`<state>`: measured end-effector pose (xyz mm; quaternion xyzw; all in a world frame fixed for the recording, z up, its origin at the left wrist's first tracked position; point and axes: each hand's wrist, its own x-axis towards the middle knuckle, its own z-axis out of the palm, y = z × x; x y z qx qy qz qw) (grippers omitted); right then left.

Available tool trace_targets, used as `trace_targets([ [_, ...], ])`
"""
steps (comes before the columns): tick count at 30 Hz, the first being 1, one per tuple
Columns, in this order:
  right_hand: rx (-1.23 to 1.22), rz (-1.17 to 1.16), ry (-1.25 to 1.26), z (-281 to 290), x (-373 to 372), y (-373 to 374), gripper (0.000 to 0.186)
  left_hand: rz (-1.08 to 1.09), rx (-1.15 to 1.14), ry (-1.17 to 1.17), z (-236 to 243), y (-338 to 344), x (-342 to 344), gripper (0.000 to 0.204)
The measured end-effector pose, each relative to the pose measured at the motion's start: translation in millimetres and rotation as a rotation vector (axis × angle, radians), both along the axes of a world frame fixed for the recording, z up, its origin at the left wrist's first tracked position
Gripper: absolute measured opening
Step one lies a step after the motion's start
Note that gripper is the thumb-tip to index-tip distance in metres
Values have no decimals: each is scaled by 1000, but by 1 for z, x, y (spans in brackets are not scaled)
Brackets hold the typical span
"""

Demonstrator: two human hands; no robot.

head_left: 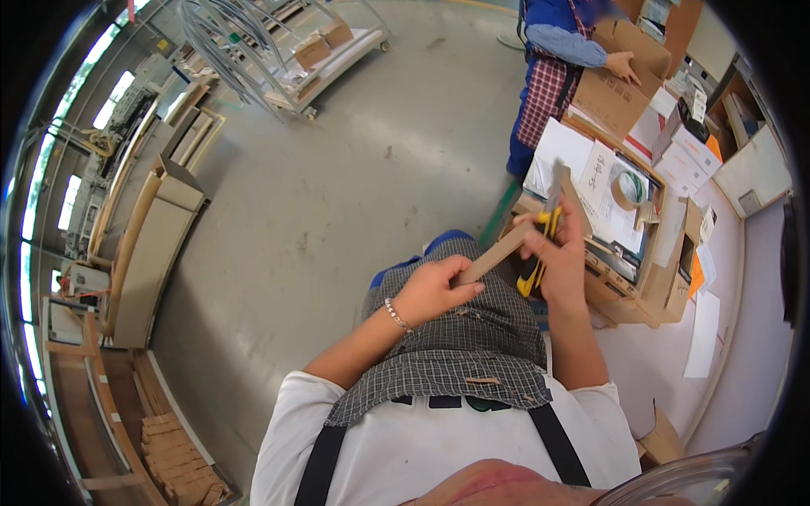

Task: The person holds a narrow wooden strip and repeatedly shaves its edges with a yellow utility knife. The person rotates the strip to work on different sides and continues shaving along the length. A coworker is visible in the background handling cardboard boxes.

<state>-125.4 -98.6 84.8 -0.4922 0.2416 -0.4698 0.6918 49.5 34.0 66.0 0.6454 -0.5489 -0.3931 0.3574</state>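
Observation:
In front of my apron, my left hand (428, 292) is closed around one end of a narrow brown cardboard strip (496, 255). The strip slants up to the right and reaches my right hand (564, 255). A yellow and black utility knife (530, 278) is gripped in that right hand, its front end pointing up and away from me. The knife lies across the strip's far end, where my fingers hide part of both. Just beyond the knife, a piece of brown cardboard (563, 180) sticks up at the edge of the stacked papers.
On the right, a box of papers (595, 190) bears a tape roll (627, 190). Beyond it, another person's hand (623, 66) holds a large cardboard box (609, 99). A wheeled cart (325, 72) stands far off, a long bench (139, 244) at left, and cardboard pieces (173, 447) lower left.

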Motion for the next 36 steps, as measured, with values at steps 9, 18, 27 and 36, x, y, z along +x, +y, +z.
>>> trace_targets([
  [9, 20, 58, -45, 8, -15, -7, 68, 37, 77, 569, -17, 4, 17, 27],
  [18, -1, 151, 7, 2, -1, 6, 67, -79, 203, 878, 11, 1, -7, 20],
  [27, 79, 50, -64, -9, -5, -1, 42, 316, -54, 1065, 16, -4, 8, 28],
  [36, -119, 135, 92, -16, -2, 20, 35, 354, -124, 1132, 35, -2, 9, 31],
])
